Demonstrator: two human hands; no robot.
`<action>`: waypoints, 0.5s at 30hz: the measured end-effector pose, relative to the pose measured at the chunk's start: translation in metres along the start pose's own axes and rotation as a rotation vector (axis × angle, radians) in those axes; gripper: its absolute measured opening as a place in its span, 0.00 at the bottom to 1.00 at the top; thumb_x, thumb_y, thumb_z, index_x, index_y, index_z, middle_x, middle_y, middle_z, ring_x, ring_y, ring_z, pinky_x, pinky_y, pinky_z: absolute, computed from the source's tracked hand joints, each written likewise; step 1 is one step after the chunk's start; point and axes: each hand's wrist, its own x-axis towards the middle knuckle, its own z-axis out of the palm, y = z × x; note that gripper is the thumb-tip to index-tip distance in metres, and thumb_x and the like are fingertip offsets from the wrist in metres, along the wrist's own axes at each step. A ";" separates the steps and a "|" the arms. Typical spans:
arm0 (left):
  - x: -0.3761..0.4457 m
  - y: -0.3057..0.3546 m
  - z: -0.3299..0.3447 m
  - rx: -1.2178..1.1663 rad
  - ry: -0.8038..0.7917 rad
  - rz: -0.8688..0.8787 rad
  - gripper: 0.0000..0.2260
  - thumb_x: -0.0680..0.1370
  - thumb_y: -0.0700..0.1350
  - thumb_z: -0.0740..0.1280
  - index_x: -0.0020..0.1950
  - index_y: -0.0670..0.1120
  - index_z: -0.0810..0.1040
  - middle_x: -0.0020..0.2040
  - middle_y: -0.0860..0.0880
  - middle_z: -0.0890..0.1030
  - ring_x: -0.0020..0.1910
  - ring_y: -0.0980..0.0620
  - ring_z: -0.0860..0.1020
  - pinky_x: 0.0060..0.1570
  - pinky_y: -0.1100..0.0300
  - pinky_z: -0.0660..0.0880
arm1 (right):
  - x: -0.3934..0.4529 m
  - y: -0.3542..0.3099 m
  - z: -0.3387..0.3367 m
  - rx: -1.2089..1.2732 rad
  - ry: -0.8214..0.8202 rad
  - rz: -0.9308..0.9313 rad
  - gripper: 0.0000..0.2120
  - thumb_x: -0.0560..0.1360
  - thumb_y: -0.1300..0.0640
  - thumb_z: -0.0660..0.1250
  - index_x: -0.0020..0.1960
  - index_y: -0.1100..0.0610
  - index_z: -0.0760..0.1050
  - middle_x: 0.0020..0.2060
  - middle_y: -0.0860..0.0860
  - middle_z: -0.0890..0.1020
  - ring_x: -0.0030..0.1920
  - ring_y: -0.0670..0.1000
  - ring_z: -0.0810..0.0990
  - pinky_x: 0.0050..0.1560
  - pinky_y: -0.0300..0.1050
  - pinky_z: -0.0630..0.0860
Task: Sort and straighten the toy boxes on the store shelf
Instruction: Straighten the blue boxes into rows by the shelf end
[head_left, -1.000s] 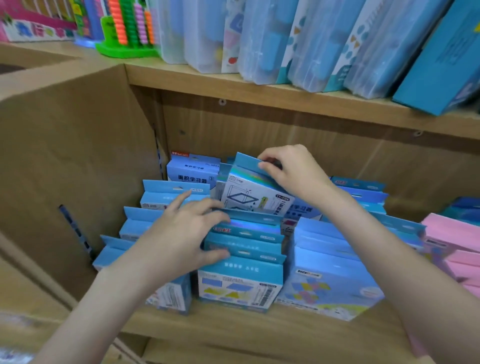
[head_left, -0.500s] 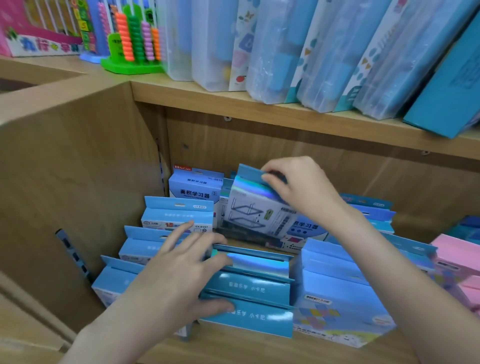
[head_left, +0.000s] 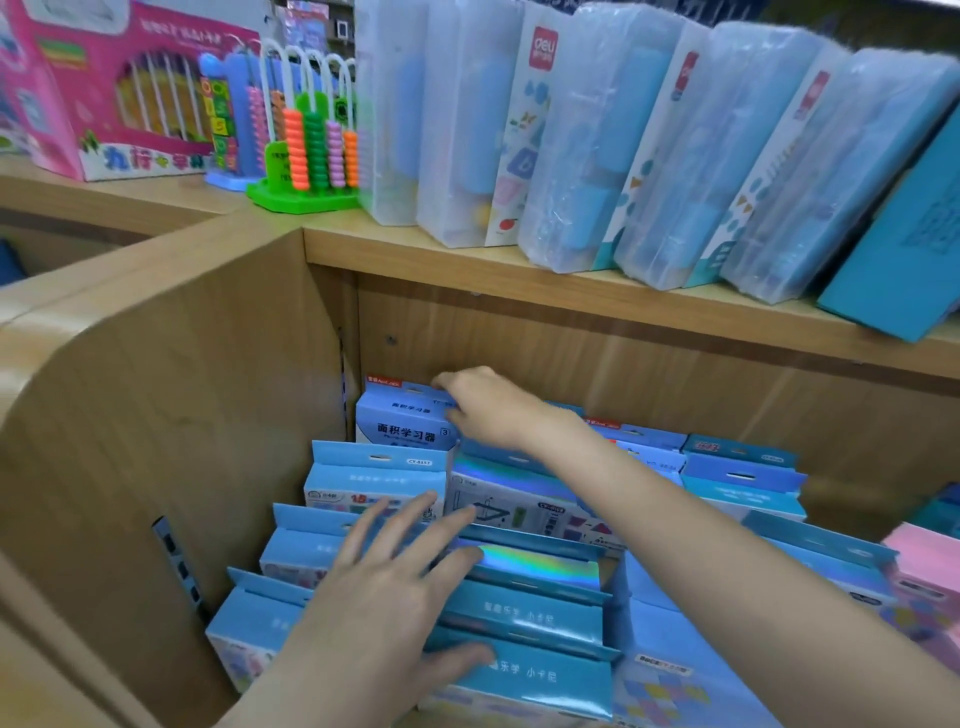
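Note:
Several blue toy boxes stand in rows on the lower wooden shelf. My left hand lies flat with spread fingers on the tops of the middle row of blue boxes. My right hand reaches to the back left and grips the top corner of a blue box with Chinese print. A box with a shiny rainbow strip stands behind the middle row, under my right wrist. The left row of blue boxes stands beside my left hand.
More blue boxes fill the right row, with pink boxes at the far right. The wooden side panel closes the shelf on the left. Above stand clear plastic cases, a bead abacus and a pink box.
My right hand has let go of the rainbow-strip box, now standing behind the middle row, and moved back left onto the printed box. My left hand stays on the middle row.

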 end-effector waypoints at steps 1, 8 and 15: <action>0.000 -0.001 -0.001 0.006 -0.012 -0.005 0.22 0.68 0.68 0.55 0.52 0.60 0.79 0.62 0.57 0.77 0.59 0.49 0.76 0.59 0.49 0.65 | 0.006 -0.003 0.001 0.007 -0.013 0.022 0.06 0.77 0.64 0.58 0.50 0.66 0.71 0.44 0.58 0.76 0.49 0.60 0.76 0.46 0.50 0.74; 0.002 -0.004 -0.011 0.007 -0.084 -0.025 0.22 0.74 0.65 0.49 0.55 0.60 0.78 0.62 0.56 0.77 0.53 0.50 0.80 0.48 0.46 0.77 | 0.023 -0.011 0.008 -0.126 0.036 0.053 0.09 0.72 0.72 0.59 0.47 0.65 0.76 0.45 0.60 0.78 0.45 0.61 0.79 0.38 0.47 0.73; 0.005 -0.005 -0.013 0.051 -0.161 -0.059 0.24 0.72 0.64 0.52 0.57 0.57 0.79 0.62 0.54 0.77 0.54 0.50 0.80 0.50 0.47 0.76 | -0.046 -0.023 -0.020 -0.163 0.623 -0.005 0.07 0.77 0.62 0.57 0.54 0.60 0.71 0.49 0.56 0.78 0.45 0.63 0.78 0.36 0.47 0.67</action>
